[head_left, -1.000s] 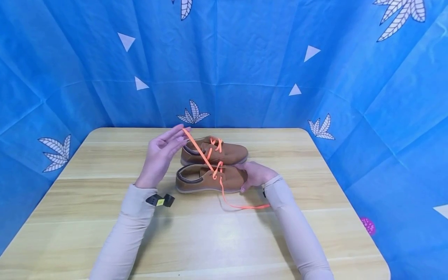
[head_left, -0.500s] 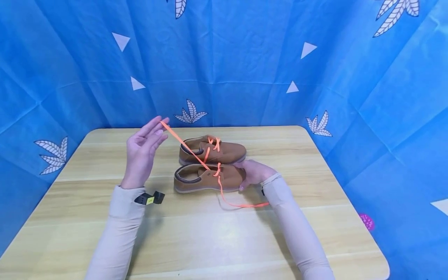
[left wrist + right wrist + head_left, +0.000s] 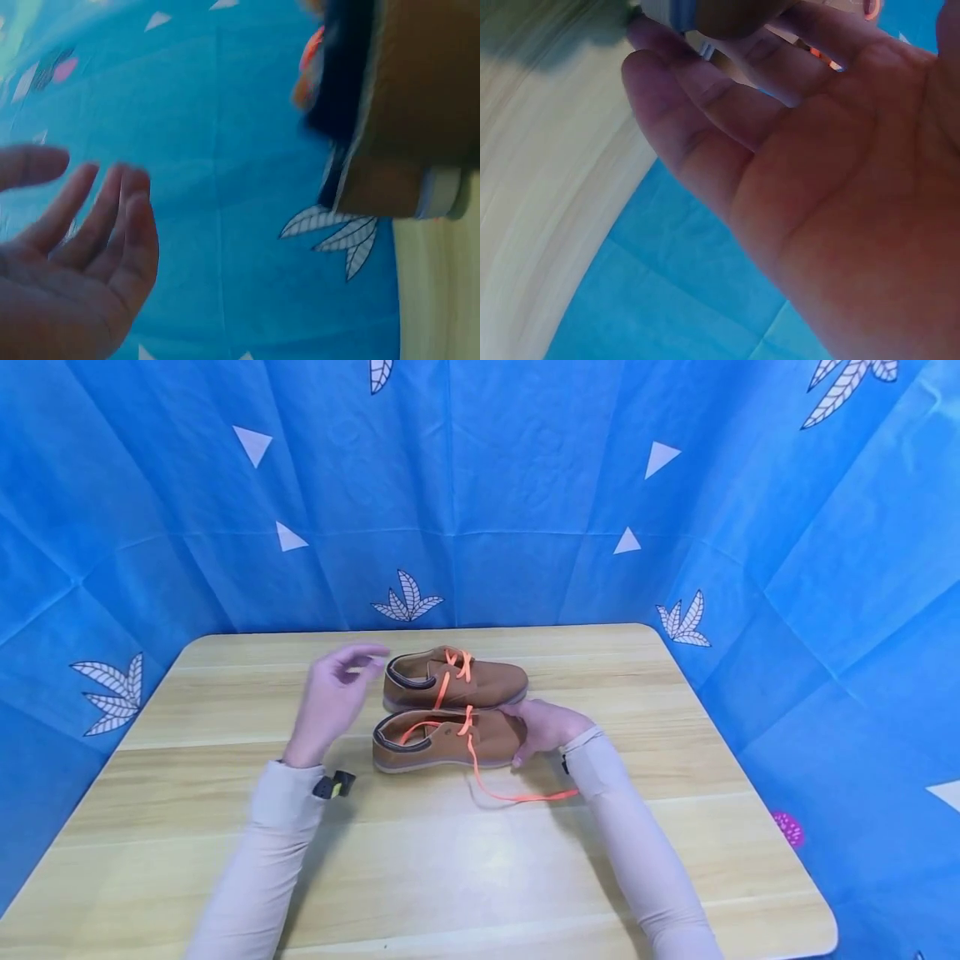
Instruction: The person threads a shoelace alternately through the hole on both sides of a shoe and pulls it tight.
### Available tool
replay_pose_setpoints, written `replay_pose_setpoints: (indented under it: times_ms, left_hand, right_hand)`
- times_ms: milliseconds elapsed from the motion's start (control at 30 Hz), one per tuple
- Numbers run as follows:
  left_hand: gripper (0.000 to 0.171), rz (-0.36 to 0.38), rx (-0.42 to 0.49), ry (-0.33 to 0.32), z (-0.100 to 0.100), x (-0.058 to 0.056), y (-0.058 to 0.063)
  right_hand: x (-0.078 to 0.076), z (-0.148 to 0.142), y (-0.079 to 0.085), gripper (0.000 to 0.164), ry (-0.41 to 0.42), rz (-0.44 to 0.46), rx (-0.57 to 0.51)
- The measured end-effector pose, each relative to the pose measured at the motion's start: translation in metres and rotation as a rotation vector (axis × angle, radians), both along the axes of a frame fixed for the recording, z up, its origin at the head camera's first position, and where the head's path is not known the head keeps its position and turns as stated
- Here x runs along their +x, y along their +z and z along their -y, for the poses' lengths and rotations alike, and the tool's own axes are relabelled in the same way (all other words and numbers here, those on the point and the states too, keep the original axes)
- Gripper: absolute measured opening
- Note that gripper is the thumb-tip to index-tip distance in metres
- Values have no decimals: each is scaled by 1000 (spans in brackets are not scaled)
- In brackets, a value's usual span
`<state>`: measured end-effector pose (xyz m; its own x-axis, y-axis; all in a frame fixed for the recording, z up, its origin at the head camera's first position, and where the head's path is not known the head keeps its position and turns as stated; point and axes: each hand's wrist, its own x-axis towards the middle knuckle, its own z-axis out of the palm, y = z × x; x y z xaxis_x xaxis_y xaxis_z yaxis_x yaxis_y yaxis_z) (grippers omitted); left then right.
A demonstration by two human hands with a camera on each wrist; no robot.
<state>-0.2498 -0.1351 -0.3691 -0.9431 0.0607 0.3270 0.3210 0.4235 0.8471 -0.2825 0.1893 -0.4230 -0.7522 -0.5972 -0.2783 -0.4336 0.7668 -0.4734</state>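
Two brown shoes lie side by side on the table, toes pointing right. My right hand grips the toe of the near shoe, thumb on the near side; the right wrist view shows its fingers at the sole edge. One end of the near shoe's orange shoelace lies in the shoe's opening; the other end trails over the table toward my right wrist. My left hand, slightly blurred, is in the air left of the shoes, holding nothing, fingers loosely bent. The far shoe has its own orange lace, threaded and crossed.
The light wood table has rounded corners. A blue curtain with white leaf and triangle prints stands behind it and along both sides. Each wrist carries a small black camera mount, seen best on the left.
My left hand first pulled the lace end up and left, then let it go and came back right toward the shoes. The lace fell into the near shoe. My right hand stayed on the toe.
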Motion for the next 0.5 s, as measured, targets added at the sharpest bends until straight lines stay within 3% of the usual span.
replay_pose_setpoints:
  times_ms: [133,200,267,367,500]
  left_hand:
    - [23,1,-223,-177,-27,5,-15]
    - [21,-27,-356,-230,-41,8,-23]
    - [20,-85,-483,-238,-52,12,-30]
    - [20,-211,-650,-210,-63,17,-39]
    - [17,-349,-759,-178,-72,21,-48]
  right_hand:
    - [3,7,12,63,15,-85,-178]
    - [4,14,21,45,37,-143,-297]
    - [4,25,29,34,94,-203,-367]
    - [1,40,37,25,189,-260,-367]
    - [-5,52,43,21,260,-262,-307]
